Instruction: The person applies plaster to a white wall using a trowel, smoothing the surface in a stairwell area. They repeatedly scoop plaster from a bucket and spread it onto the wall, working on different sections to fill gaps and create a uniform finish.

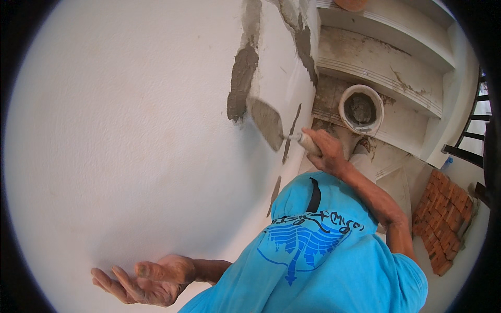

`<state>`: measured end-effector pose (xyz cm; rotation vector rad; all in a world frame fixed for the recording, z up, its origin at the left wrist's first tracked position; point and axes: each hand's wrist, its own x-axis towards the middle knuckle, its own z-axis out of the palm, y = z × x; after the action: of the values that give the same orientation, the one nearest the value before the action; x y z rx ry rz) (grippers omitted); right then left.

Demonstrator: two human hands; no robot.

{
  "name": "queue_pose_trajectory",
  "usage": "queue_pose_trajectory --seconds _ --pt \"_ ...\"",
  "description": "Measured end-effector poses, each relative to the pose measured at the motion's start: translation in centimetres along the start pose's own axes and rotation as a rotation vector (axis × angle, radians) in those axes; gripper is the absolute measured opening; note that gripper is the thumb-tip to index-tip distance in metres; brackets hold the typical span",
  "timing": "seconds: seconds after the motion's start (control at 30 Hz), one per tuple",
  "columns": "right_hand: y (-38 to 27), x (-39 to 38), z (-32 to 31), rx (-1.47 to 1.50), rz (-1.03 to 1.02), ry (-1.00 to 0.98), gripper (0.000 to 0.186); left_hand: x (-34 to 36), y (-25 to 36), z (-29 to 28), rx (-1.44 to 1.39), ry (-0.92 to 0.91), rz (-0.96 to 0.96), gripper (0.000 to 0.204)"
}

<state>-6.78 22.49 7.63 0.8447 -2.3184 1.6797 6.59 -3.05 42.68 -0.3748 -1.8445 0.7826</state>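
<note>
My right hand (327, 152) is closed round the pale handle of a trowel (267, 123). The trowel's grey-smeared blade lies at or close to the white wall (156, 130), just below a dark grey mortar patch (243, 78); whether it touches is hard to tell. Low at the left, my left hand (148, 280) holds nothing, with its fingers apart and the palm partly turned up beside the wall. Narrower mortar streaks (292, 133) mark the wall right of the blade. Beyond my right hand, a white bucket (344, 107) with grey mortar inside stands on a stair.
Dirty white stairs (381, 73) rise at the upper right. A dark metal railing (472, 135) runs along the right edge. Below it lies a stack of red-brown bricks or tiles (442, 219). An orange rounded thing (352, 4) is cut off at the top.
</note>
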Motion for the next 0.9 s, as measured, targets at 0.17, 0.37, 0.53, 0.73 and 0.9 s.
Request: queue_pose_trajectory --seconds 0.17,0.37,0.53,0.73,0.9 --pt "0.0 3.4 0.0 0.008 0.061 0.158 0.076 0.0 0.2 0.0 0.000 0.018 -0.027 0.018" --pt "0.2 4.9 1.3 -0.041 0.089 0.149 0.076 -0.3 -0.2 -0.1 -0.014 0.021 -0.042 0.018" --pt "0.1 3.4 3.4 -0.040 0.082 0.121 0.079 0.1 0.3 0.2 0.011 0.036 -0.046 0.018" --pt "0.9 0.2 3.5 -0.042 0.088 0.070 0.078 0.0 0.3 0.5 -0.013 0.042 -0.044 0.016" --pt "1.7 0.7 2.2 -0.071 0.061 0.120 0.077 -0.1 0.1 0.4 -0.002 0.039 -0.020 0.016"
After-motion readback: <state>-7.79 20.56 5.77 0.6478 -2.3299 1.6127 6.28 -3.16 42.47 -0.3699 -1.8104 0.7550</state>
